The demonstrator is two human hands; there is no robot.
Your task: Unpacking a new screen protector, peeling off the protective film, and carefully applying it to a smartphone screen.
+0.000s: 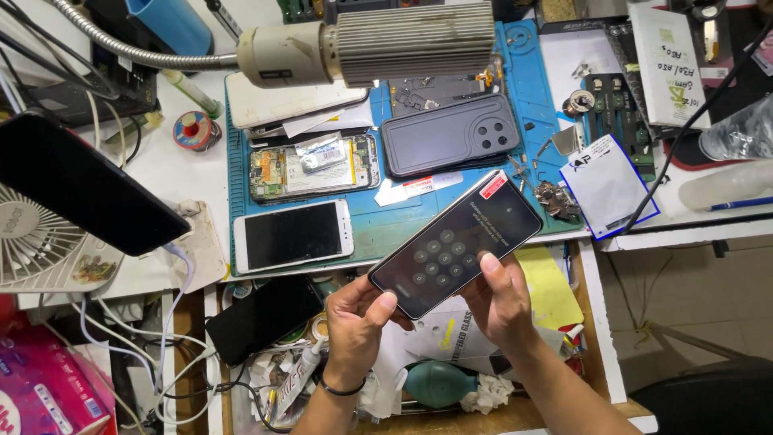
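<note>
A black smartphone (456, 244) is held tilted above the bench front edge, its dim screen showing a round keypad. My left hand (358, 318) grips its lower left corner, thumb on the edge. My right hand (498, 296) supports it from the right, with the thumb resting on the screen near the keypad. A red-and-white tab sticks to the phone's top corner.
On the blue mat (386, 221) lie a white phone (293, 235), an opened phone with bare circuit board (314, 165) and a dark phone back cover (449, 134). A lamp head (370, 42) hangs overhead. Another black phone (264, 318), a fan (40, 242), cables and a teal blower bulb (439, 382) lie around.
</note>
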